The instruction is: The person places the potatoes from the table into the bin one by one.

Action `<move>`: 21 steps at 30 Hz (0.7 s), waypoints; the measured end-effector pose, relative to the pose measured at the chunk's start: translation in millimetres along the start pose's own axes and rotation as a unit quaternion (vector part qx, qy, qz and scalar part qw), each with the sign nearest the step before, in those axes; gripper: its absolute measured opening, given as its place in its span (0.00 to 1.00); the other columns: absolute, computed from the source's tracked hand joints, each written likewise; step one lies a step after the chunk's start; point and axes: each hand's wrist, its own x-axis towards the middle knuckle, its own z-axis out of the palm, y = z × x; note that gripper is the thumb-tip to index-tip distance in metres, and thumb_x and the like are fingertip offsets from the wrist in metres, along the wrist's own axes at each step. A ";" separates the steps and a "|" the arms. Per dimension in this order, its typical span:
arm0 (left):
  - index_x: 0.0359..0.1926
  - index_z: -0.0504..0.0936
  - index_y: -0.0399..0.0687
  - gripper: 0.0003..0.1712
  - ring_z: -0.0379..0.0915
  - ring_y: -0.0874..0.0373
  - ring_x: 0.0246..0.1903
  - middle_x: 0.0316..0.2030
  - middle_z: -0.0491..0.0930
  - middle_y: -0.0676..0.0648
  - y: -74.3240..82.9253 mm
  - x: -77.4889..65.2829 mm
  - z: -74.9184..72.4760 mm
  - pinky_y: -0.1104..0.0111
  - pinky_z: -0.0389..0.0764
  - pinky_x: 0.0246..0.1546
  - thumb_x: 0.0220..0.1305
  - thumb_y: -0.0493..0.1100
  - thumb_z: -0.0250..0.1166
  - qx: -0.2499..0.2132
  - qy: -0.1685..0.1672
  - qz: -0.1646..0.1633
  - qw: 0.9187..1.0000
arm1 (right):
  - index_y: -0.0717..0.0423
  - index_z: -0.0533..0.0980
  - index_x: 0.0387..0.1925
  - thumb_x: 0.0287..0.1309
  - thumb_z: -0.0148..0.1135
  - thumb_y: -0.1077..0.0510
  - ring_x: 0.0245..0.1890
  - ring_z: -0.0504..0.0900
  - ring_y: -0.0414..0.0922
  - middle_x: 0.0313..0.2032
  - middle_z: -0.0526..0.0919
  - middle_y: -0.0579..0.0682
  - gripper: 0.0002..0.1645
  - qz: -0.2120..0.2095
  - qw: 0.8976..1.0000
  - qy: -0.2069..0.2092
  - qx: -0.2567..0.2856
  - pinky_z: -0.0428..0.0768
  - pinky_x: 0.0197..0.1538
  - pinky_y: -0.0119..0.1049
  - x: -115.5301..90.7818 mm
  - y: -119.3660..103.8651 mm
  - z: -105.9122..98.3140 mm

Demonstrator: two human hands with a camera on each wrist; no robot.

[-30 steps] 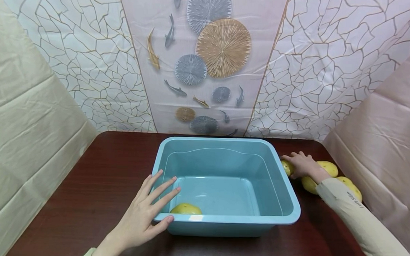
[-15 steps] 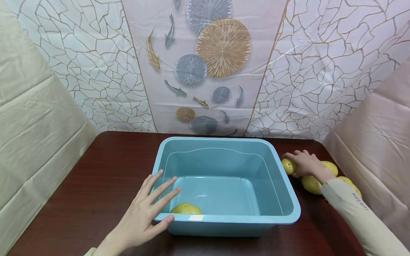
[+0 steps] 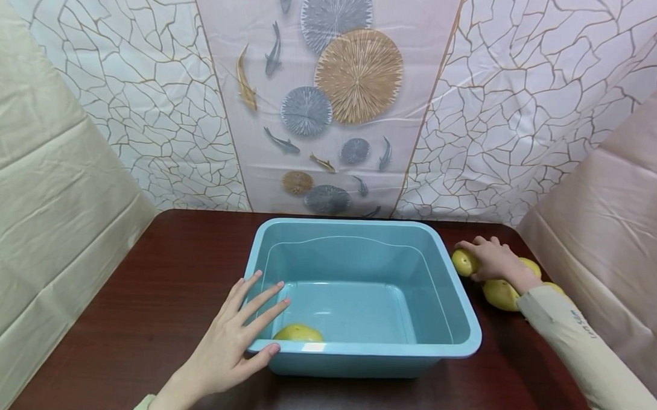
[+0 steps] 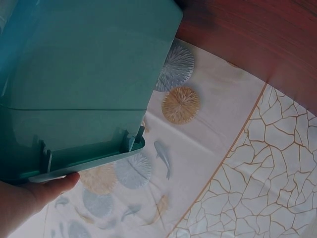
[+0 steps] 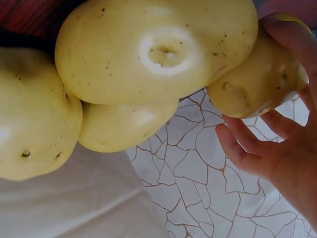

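Observation:
A light blue plastic basin point(image 3: 367, 349) stands on the dark table, with one yellow potato point(image 3: 298, 332) inside at its near left corner. My left hand point(image 3: 226, 346) rests on the basin's near left rim, fingers straight and spread; the left wrist view shows its thumb point(image 4: 62, 184) along the rim. To the right of the basin, my right hand point(image 3: 495, 260) grips a potato point(image 3: 464, 263) between thumb and fingers. That held potato point(image 5: 257, 82) sits close beside a larger potato point(image 5: 158, 49) in the right wrist view.
Several potatoes lie by my right wrist, among them a front one point(image 3: 501, 295) and a back one point(image 3: 531, 266). Patterned cloth point(image 3: 472, 143) hangs behind the table point(image 3: 190, 272), and plain cloth point(image 3: 610, 239) closes off the right side.
My right hand has shifted slightly back and to the right, and the potato in its grip has moved a little away from the basin wall. The left hand stays put.

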 end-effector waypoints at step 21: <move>0.60 0.67 0.52 0.28 0.47 0.43 0.66 0.62 0.63 0.47 -0.5 -0.2 0.1 0.57 0.37 0.68 0.61 0.56 0.49 0.003 -0.004 -0.006 1.000 | 0.48 0.68 0.53 0.30 0.73 0.58 0.33 0.68 0.57 0.39 0.71 0.60 0.41 -0.012 1.000 0.020 0.001 0.69 0.27 0.45 -8.2 -15.4 -22.4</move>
